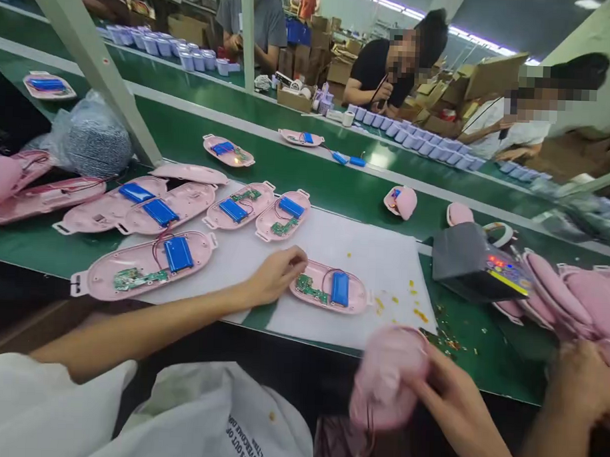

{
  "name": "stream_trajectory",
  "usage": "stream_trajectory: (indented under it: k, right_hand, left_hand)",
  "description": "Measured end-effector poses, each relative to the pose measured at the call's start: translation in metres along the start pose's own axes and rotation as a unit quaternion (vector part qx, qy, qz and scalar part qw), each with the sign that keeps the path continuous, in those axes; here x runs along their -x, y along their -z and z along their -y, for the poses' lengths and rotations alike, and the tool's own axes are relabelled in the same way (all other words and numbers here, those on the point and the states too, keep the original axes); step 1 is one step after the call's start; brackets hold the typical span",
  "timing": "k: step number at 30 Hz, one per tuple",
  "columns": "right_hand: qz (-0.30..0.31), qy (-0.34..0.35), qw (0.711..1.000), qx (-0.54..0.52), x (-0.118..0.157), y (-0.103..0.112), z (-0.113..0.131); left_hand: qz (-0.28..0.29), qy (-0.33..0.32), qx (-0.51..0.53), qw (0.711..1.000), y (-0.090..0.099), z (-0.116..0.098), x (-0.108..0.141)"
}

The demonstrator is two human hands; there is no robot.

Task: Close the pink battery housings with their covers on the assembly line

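My left hand [276,274] has its fingers curled and pressed together at the left end of a pink plastic shell half [310,303]. That half lies open side up on a white sheet [384,248], with a green circuit board [311,289] and a blue battery pack [339,288] joined by thin wires. Lower right, past the bench edge, my right hand [449,387] grips a second pink shell piece [387,375], blurred by motion, with wires dangling below it. Left of my left hand lies another pink half [148,276] with a board and a blue battery.
Several pink halves with batteries [230,209] stand behind my left hand. A grey device with a red display [478,261] and stacked pink shells [557,297] are on the right. A co-worker's hand [580,378] reaches in there. Yellow scraps [421,316] litter the sheet. A slanted post [98,68] rises left.
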State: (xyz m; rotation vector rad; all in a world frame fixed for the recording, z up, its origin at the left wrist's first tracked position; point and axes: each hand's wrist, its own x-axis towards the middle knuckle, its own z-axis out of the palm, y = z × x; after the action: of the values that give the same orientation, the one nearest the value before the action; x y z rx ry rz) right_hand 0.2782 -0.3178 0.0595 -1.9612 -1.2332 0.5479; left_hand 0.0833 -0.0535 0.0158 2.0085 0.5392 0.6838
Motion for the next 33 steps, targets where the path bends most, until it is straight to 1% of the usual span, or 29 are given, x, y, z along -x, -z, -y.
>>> stream_trajectory:
  k: [2, 4, 6, 7, 9, 10, 11, 12, 14, 15, 16, 18, 19, 21, 23, 24, 26, 28, 31, 33]
  right_hand:
    - [0.065, 0.01, 0.998, 0.013, -0.037, -0.005, 0.017]
    - [0.097, 0.036, 0.995, 0.01, -0.083, -0.019, 0.035]
    - [0.085, 0.062, 0.994, 0.009, -0.121, -0.037, 0.052]
    - [0.076, 0.072, 0.994, 0.019, -0.133, -0.045, 0.059]
    - [0.047, 0.08, 0.993, 0.065, -0.146, -0.055, 0.067]
    - [0.02, 0.077, 0.993, 0.088, -0.148, -0.057, 0.069]
    - [-0.019, 0.067, 0.993, 0.094, -0.149, -0.057, 0.07]
    - [-0.063, 0.049, 0.994, 0.074, -0.149, -0.058, 0.07]
    - [-0.136, -0.008, 0.99, -0.041, -0.149, -0.058, 0.067]
    - [-0.151, -0.039, 0.981, -0.115, -0.147, -0.06, 0.065]
    - [-0.152, -0.067, 0.969, -0.183, -0.145, -0.062, 0.063]
    - [-0.14, -0.104, 0.946, -0.272, -0.137, -0.069, 0.06]
    - [-0.152, -0.105, 0.937, -0.296, -0.132, -0.074, 0.06]
    - [-0.209, -0.08, 0.917, -0.33, -0.118, -0.084, 0.064]
    - [-0.273, -0.045, 0.893, -0.355, -0.103, -0.096, 0.072]
    - [-0.295, -0.036, 0.882, -0.365, -0.096, -0.103, 0.077]
    - [-0.311, -0.038, 0.868, -0.385, -0.086, -0.117, 0.084]
    - [-0.308, -0.046, 0.861, -0.401, -0.08, -0.13, 0.085]
    - [-0.292, -0.049, 0.864, -0.407, -0.076, -0.14, 0.074]
    - [-0.264, -0.062, 0.882, -0.385, -0.076, -0.137, 0.063]
  left_hand:
    - [-0.017, 0.002, 0.057, 0.998, 0.001, -0.003, 0.004]
    - [-0.032, 0.017, 0.099, 0.994, 0.002, -0.005, 0.007]
    - [-0.053, 0.041, 0.123, 0.99, 0.003, -0.004, 0.007]
    - [-0.072, 0.051, 0.13, 0.988, 0.004, -0.003, 0.007]
    - [-0.109, 0.059, 0.136, 0.983, 0.007, -0.001, 0.008]
    - [-0.124, 0.055, 0.137, 0.981, 0.008, 0.0, 0.008]
    - [-0.133, 0.047, 0.135, 0.981, 0.009, 0.001, 0.009]
    - [-0.133, 0.034, 0.131, 0.982, 0.01, 0.002, 0.01]
    - [-0.121, -0.005, 0.118, 0.986, 0.012, 0.003, 0.011]
    - [-0.118, -0.033, 0.107, 0.987, 0.013, 0.004, 0.012]
    - [-0.118, -0.064, 0.093, 0.987, 0.013, 0.004, 0.012]
    - [-0.122, -0.126, 0.054, 0.983, 0.014, 0.004, 0.012]
    - [-0.127, -0.148, 0.03, 0.98, 0.014, 0.003, 0.012]
    - [-0.148, -0.16, -0.012, 0.976, 0.012, 0.001, 0.011]
    - [-0.185, -0.148, -0.009, 0.972, 0.009, -0.002, 0.009]
    - [-0.201, -0.143, 0.014, 0.969, 0.006, -0.003, 0.007]
    - [-0.207, -0.136, 0.083, 0.965, 0.001, -0.005, 0.003]
    - [-0.195, -0.108, 0.161, 0.962, -0.004, -0.005, 0.001]
    - [-0.171, 0.001, 0.28, 0.944, -0.008, -0.003, 0.002]
    - [-0.147, 0.077, 0.343, 0.925, -0.007, -0.002, 0.004]
